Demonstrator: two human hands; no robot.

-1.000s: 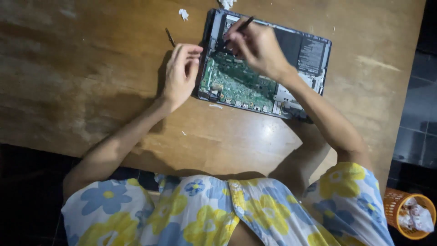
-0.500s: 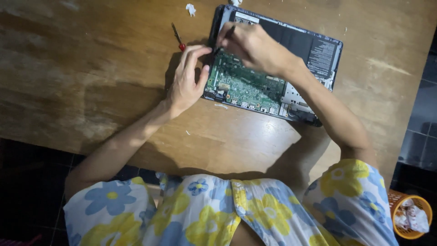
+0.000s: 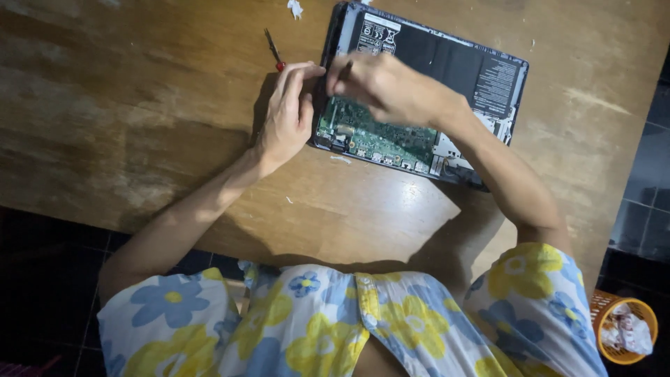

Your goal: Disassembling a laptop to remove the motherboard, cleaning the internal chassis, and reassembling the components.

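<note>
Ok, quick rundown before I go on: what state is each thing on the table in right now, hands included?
Laptop: lying flat, bottom cover off, green circuit board and black battery exposed.
Left hand: resting at the laptop's left edge, fingertips touching it.
Right hand: over the board, gripping a thin dark tool.
Small screwdriver: lying loose on the table, unheld.
White scrap: loose near the table's far edge.
Table: wooden, worn.

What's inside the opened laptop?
Inside the laptop: green circuit board and black battery. The right hand, holding a dark tool, covers the middle.
</note>
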